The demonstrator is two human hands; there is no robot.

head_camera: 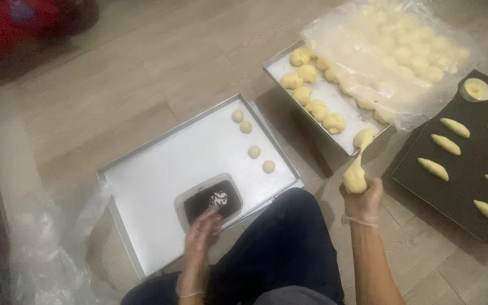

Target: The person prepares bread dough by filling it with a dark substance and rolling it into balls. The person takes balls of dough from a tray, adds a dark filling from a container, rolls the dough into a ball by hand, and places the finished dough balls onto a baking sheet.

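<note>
Wooden floor (142, 68); right hand (362, 195) fingers clamped on dough (355, 176), left hand (201, 229) fingers together over filling tub (210, 200) on near tray (153, 169).

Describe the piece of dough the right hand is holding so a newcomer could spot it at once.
Find the metal tray of dough balls partly under clear plastic, at upper right. Just below its near corner, the right hand grips a stretched dough piece. Unlike the round balls, it is pulled long and held in the air.

Clear thin gloves w/ rolled cuffs, bare forearms, dark trousers.
</note>
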